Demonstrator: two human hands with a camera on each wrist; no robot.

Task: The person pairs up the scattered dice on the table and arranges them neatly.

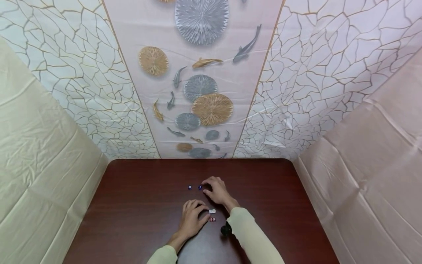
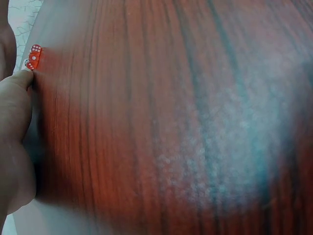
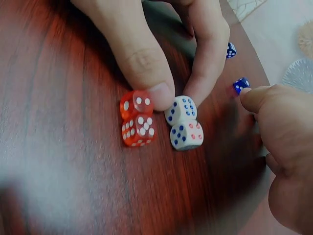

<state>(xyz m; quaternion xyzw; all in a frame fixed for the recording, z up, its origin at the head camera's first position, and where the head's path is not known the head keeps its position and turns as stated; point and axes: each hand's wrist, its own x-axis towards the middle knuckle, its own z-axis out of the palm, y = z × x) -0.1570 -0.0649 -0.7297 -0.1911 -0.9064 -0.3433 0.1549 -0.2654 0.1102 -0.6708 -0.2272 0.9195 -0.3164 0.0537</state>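
Observation:
Two red dice (image 3: pixel 138 131) lie side by side in a row, and two white dice (image 3: pixel 186 135) form another row parallel to them. My left hand (image 1: pixel 192 220) is at the left end of both rows. Its thumb tip touches a red die, and a finger reaches behind the white pair; whether it touches them I cannot tell. Farther back, my right hand (image 1: pixel 217 191) reaches toward a blue die (image 1: pixel 199 187), thumb and index finger apart beside it. A second blue die (image 1: pixel 189 187) lies to the left, away from both hands.
The dark reddish-brown table (image 1: pixel 138 205) has a glossy, wood-grained top. A dark round object (image 1: pixel 226 230) sits at the right sleeve's cuff. Patterned cloth (image 1: pixel 211 110) hangs behind the table, and pale cloth walls (image 1: pixel 369 176) stand at both sides.

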